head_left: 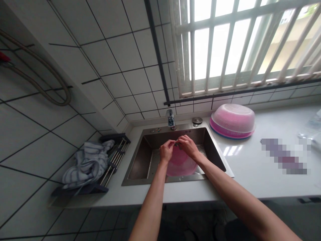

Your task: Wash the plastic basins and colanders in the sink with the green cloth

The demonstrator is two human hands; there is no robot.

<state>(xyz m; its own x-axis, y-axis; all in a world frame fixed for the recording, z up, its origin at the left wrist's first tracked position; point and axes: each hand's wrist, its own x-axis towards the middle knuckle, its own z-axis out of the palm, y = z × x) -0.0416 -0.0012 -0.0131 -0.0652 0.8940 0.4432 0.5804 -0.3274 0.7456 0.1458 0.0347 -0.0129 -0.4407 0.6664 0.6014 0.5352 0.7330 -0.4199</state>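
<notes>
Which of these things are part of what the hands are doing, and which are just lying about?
Apparently in use: left hand, right hand, small dark item, pink bowl, sink.

Apparently lying about: striped cloth, rack, upturned basin, round metal piece.

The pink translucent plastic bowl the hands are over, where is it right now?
In the head view, the pink bowl sits in the rectangular stainless-steel sink, near the middle of its front side, beneath the bare left hand and right hand.
</notes>
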